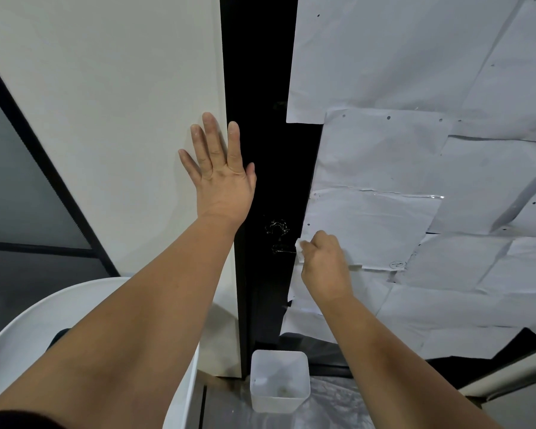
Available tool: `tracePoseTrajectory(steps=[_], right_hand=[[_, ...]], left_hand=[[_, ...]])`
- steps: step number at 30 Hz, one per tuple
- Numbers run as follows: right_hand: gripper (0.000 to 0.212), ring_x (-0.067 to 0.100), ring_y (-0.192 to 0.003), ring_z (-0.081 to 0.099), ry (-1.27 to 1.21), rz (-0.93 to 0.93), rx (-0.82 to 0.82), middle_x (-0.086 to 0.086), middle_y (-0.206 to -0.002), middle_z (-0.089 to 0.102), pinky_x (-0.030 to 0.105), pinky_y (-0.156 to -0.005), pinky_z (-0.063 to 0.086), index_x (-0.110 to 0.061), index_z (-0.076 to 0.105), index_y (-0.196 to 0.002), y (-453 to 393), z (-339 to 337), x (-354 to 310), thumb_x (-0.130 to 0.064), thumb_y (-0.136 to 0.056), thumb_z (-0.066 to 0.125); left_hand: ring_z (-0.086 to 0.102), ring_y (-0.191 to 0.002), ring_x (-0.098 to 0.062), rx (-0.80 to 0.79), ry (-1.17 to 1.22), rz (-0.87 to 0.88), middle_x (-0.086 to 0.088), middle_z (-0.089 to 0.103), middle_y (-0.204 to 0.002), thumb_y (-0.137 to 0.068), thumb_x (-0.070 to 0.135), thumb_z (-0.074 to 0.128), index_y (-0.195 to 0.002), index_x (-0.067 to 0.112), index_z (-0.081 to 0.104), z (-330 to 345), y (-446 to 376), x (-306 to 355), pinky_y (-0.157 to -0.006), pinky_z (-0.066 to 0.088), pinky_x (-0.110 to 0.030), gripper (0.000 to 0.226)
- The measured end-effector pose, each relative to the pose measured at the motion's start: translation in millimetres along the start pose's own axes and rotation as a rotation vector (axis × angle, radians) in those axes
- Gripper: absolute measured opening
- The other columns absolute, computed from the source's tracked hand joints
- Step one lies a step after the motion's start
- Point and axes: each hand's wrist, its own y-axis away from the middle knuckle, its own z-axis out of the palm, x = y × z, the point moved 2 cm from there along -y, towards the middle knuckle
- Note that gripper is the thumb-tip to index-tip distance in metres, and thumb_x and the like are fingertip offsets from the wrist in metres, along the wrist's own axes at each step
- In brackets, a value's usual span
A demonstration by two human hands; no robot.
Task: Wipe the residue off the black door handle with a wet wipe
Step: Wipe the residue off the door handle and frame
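My right hand (pixel 325 264) pinches a white wipe (pixel 299 249) by the black door frame (pixel 260 119), which has shiny whitish smears (pixel 276 227) on it. My left hand (pixel 220 168) lies on a plain cream-white wall (pixel 112 119); the door is papered in creased white sheets (pixel 415 150) dotted with small dark specks. Below there's a translucent white bin (pixel 279 380), a white chair (pixel 28 329), and grey glass (pixel 19 181) in a black frame.

Wet wipe (pixel 299 248) mostly hidden (by hand (pixel 324 264)).

Below me I see the floor (pixel 226 407), with a translucent white bin (pixel 279 380) standing on crinkled plastic sheeting (pixel 338 407) by the door's foot.
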Motion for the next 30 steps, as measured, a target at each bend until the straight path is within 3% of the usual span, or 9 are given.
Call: tracePoseTrajectory(steps=[3,5,8,11,13,16,20,25,30], right_hand=[[0.032,0.024,-0.069,0.051,-0.059,-0.004,-0.047,0.006,-0.076,0.051,0.028,-0.052,0.043,-0.005,0.07,-0.087,11,10,-1,0.015,-0.062,0.068],[0.022,0.023,-0.072,0.056,-0.211,0.124,-0.131,0.006,-0.083,0.057,0.022,-0.057,0.045,-0.008,0.072,-0.09,23,12,-4,0.006,-0.078,0.063],[0.018,0.013,-0.064,0.056,-0.646,0.671,-0.194,0.007,-0.081,0.066,0.008,-0.058,0.04,-0.009,0.072,-0.091,36,16,0,-0.008,-0.091,0.054],[0.01,0.017,-0.063,0.061,-1.228,1.277,-0.083,0.011,-0.076,0.067,0.026,-0.071,0.056,-0.004,0.068,-0.094,32,22,1,-0.004,-0.089,0.058],[0.009,0.018,-0.065,0.062,-1.458,1.434,-0.018,0.014,-0.078,0.066,0.03,-0.07,0.058,0.002,0.064,-0.095,20,23,2,0.001,-0.088,0.059],[0.015,0.019,-0.069,0.062,-1.665,1.507,0.019,0.015,-0.082,0.062,0.027,-0.065,0.055,0.006,0.059,-0.102,7,21,-7,0.008,-0.088,0.054],[0.015,0.018,-0.073,0.061,-1.771,1.431,-0.128,0.015,-0.093,0.064,0.027,-0.07,0.055,0.001,0.059,-0.103,12,21,-32,0.007,-0.091,0.053],[0.024,0.019,-0.075,0.062,-1.715,1.425,-0.056,0.015,-0.094,0.063,0.029,-0.072,0.054,0.004,0.058,-0.112,11,22,-24,0.01,-0.09,0.051],[0.018,0.017,-0.069,0.059,-1.563,1.345,-0.282,0.012,-0.084,0.064,0.027,-0.065,0.054,-0.004,0.062,-0.098,17,20,-45,0.009,-0.089,0.052]], left_hand=[[-0.008,-0.148,-0.045,0.004,0.0,0.0,-0.026,-0.007,-0.161,-0.103,0.033,0.042,-0.153,0.017,-0.012,0,0,0,-0.116,0.001,-0.07,0.076],[-0.009,-0.148,-0.045,0.009,-0.001,0.004,-0.025,-0.008,-0.16,-0.103,0.033,0.043,-0.154,0.017,-0.012,1,0,-1,-0.116,0.001,-0.07,0.076],[-0.009,-0.148,-0.045,0.007,0.003,0.008,-0.025,-0.009,-0.16,-0.103,0.033,0.043,-0.154,0.018,-0.013,1,0,-1,-0.116,0.0,-0.07,0.077],[-0.008,-0.148,-0.046,0.015,0.003,0.007,-0.025,-0.007,-0.16,-0.102,0.033,0.044,-0.154,0.017,-0.011,1,-1,0,-0.116,0.001,-0.071,0.077],[-0.008,-0.148,-0.046,0.021,0.002,0.011,-0.025,-0.008,-0.16,-0.102,0.033,0.044,-0.154,0.017,-0.012,2,-1,-1,-0.115,0.001,-0.071,0.077],[-0.009,-0.148,-0.046,0.019,0.002,0.012,-0.025,-0.009,-0.16,-0.103,0.033,0.043,-0.153,0.018,-0.012,2,-1,-1,-0.116,0.0,-0.07,0.076],[-0.008,-0.148,-0.046,0.02,0.004,0.021,-0.025,-0.008,-0.16,-0.102,0.033,0.043,-0.153,0.018,-0.012,2,-1,-2,-0.115,-0.001,-0.07,0.077],[-0.009,-0.148,-0.046,0.019,0.004,0.016,-0.024,-0.009,-0.159,-0.102,0.034,0.042,-0.153,0.018,-0.012,3,0,-2,-0.115,0.0,-0.07,0.076],[-0.009,-0.148,-0.044,0.003,-0.006,0.009,-0.024,-0.009,-0.16,-0.102,0.034,0.042,-0.153,0.02,-0.014,2,-1,-2,-0.115,-0.001,-0.07,0.077]])
